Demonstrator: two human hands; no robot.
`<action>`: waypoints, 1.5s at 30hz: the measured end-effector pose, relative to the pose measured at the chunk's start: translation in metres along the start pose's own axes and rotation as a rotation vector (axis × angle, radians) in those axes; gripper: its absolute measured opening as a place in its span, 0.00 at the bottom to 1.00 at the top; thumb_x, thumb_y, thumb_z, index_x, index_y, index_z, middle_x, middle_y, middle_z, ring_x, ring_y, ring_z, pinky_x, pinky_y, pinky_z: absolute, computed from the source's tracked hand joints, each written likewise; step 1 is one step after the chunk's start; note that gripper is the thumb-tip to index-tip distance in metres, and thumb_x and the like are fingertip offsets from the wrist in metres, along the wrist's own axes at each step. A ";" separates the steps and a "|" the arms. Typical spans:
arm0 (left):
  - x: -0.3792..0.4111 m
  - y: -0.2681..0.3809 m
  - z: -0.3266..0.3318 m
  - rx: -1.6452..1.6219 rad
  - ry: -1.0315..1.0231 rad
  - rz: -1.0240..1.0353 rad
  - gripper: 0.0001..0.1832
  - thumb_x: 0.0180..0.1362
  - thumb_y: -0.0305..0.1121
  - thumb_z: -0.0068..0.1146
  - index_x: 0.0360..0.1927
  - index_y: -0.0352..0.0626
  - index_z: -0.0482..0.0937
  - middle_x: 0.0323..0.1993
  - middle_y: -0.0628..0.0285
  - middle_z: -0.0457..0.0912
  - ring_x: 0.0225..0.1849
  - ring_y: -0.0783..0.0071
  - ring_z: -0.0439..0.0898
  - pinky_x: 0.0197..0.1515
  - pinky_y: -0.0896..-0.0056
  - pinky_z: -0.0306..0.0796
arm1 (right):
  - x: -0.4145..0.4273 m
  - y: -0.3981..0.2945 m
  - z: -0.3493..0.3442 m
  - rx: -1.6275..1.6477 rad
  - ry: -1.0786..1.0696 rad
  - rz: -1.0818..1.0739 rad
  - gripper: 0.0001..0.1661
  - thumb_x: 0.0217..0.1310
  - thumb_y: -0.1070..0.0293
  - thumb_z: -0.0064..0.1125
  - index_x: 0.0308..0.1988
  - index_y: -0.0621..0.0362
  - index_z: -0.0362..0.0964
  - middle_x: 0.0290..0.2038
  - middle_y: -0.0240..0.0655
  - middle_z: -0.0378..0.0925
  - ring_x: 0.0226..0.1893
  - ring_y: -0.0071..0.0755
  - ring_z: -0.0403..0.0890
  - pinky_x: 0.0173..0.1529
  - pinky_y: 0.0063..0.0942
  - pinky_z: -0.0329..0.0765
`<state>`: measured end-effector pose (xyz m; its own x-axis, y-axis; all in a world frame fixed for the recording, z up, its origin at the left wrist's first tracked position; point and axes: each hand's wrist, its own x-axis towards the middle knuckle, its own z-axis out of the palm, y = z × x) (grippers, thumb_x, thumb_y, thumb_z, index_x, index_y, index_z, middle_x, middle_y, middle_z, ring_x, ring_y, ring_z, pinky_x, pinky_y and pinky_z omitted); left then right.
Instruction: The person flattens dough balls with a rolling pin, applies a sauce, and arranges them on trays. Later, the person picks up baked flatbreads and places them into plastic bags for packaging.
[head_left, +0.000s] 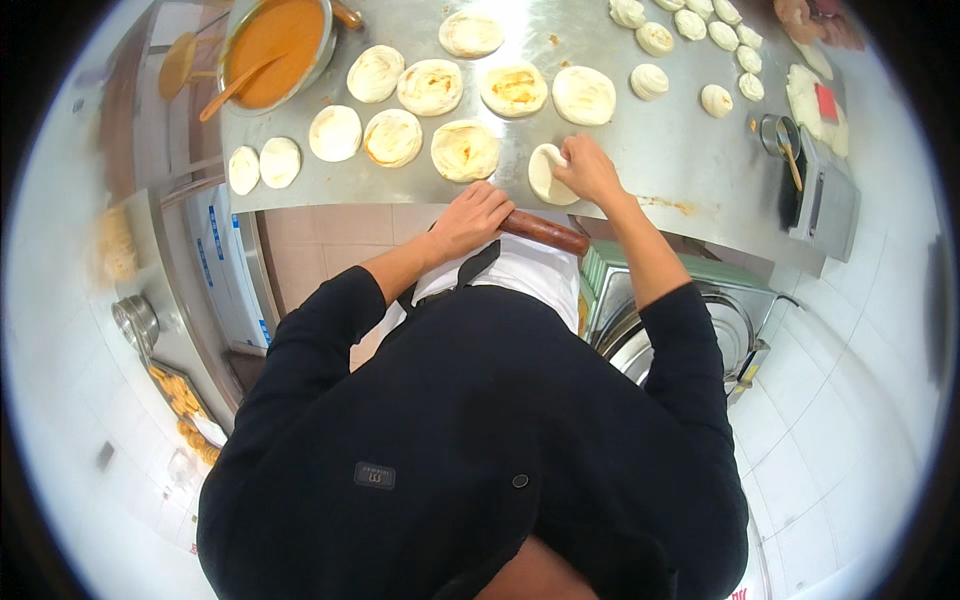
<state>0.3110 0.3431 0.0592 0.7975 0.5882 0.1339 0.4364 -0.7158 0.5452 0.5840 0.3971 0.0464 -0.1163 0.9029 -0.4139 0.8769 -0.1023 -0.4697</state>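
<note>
My left hand (472, 216) grips one end of a dark wooden rolling pin (546, 233), held at the table's front edge against the white apron (534, 271). My right hand (589, 169) has its fingers curled onto the right side of a flat dough round (547, 174), which lies at the front of the steel table (420, 193). Just left of that round is another flattened one with orange streaks (465, 151). A plain dough round (583, 95) lies beyond my right hand.
More flattened rounds (393, 138) spread to the left. At the back left stands a metal bowl of orange paste (274, 56) with a wooden spoon. Small dough pieces (690, 25) sit at the back right. A scale (829, 202) and a small metal pot (777, 135) are at right.
</note>
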 end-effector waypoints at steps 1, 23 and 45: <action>-0.005 0.000 -0.003 -0.022 -0.005 -0.039 0.29 0.38 0.30 0.72 0.49 0.40 0.78 0.44 0.56 0.75 0.52 0.53 0.74 0.59 0.54 0.68 | -0.005 -0.007 -0.007 0.088 -0.038 0.038 0.21 0.53 0.59 0.71 0.41 0.61 0.75 0.39 0.49 0.82 0.43 0.55 0.82 0.47 0.45 0.78; 0.052 -0.021 0.006 0.185 0.133 -0.234 0.33 0.57 0.41 0.65 0.62 0.33 0.72 0.59 0.47 0.73 0.66 0.50 0.69 0.69 0.48 0.61 | -0.065 -0.003 0.029 -0.092 0.503 -0.163 0.38 0.69 0.59 0.57 0.67 0.74 0.57 0.70 0.62 0.59 0.71 0.63 0.60 0.72 0.56 0.59; 0.035 -0.018 -0.018 0.030 0.097 -0.146 0.33 0.39 0.29 0.75 0.51 0.37 0.74 0.57 0.52 0.73 0.65 0.51 0.69 0.72 0.44 0.61 | 0.126 0.161 -0.106 0.257 0.523 0.416 0.42 0.57 0.46 0.71 0.57 0.72 0.74 0.47 0.49 0.83 0.46 0.41 0.83 0.50 0.37 0.78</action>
<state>0.3236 0.3836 0.0695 0.6818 0.7190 0.1348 0.5578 -0.6303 0.5400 0.7599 0.5384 0.0020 0.4992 0.8429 -0.2009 0.6550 -0.5188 -0.5493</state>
